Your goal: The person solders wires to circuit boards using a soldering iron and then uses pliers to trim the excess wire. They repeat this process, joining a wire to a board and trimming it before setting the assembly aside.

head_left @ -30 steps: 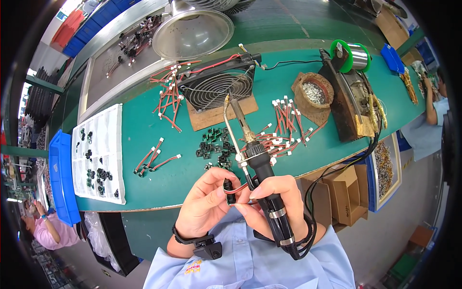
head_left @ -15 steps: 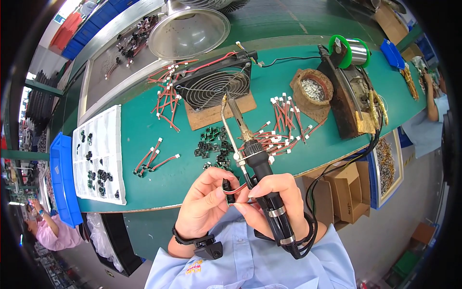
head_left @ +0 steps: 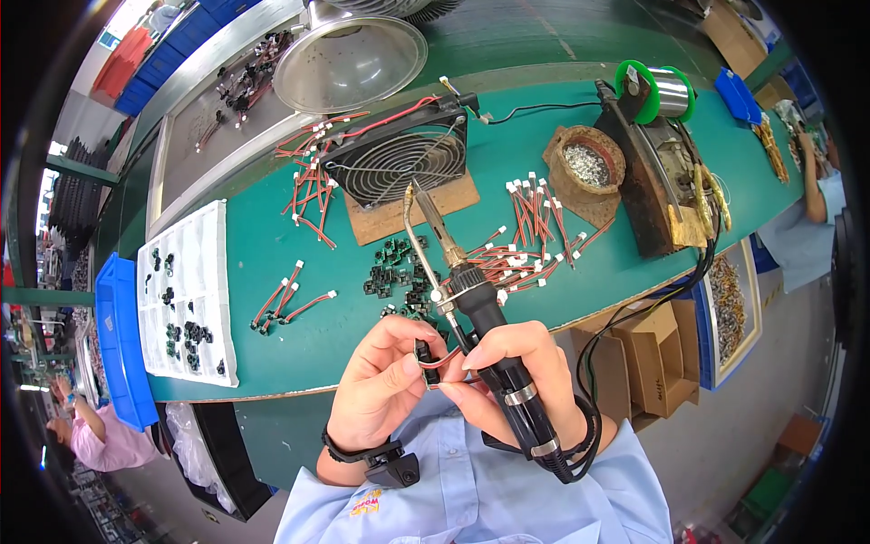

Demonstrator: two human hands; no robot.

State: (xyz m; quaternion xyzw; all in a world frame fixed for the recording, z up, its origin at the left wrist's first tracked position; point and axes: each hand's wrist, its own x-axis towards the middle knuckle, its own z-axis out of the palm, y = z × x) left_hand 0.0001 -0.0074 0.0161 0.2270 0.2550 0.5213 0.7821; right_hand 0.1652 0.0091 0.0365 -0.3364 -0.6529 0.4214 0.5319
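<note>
Between the thumb and fingers of my left hand [head_left: 379, 381] is a small black-and-green electronic part [head_left: 424, 361]. My right hand [head_left: 528, 376] is wrapped round a soldering iron [head_left: 485, 313] with a solder feed tube, its tip pointing up and away toward the fan. The thumb and fingertips of that hand also pinch a short red-and-black wire lead [head_left: 446, 360], which runs across to the small part. Whether the wire is joined to the part cannot be made out. More small black-and-green parts [head_left: 395, 269] lie in a loose pile just beyond my hands.
A fan [head_left: 403, 163] on a wooden board stands ahead. Wire leads [head_left: 535, 218] lie right of it. Farther right are a bowl of solder bits [head_left: 589, 165] and a soldering station [head_left: 648, 172] with a solder spool [head_left: 669, 95]. A white tray [head_left: 204, 281] and a blue bin [head_left: 118, 335] sit left.
The soldering iron's tip has swung slightly to the left. My left hand still holds the small part, turned a little, with the wire lead across it.
</note>
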